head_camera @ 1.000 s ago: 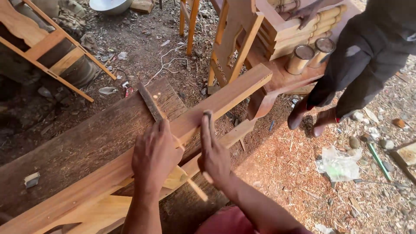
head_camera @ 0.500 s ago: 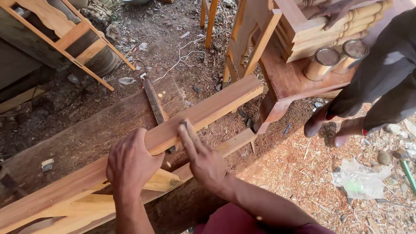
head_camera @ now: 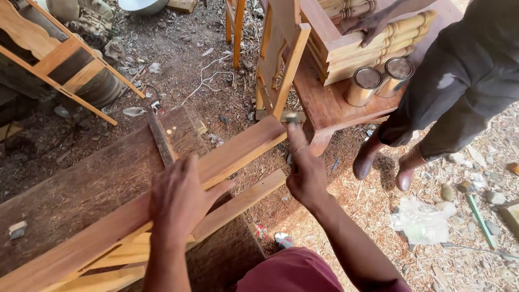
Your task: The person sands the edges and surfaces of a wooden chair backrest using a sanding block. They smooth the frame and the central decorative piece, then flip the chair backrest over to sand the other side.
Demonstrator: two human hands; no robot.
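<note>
Wooden plank lay slanted across the dark workbench. The left hand pressed flat on it, fingers spread. The right hand sat at its far end, fingers closed around a small tool.

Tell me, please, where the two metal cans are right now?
The two metal cans stand upper right on the reddish wooden table, beside the stacked turned posts.
</note>
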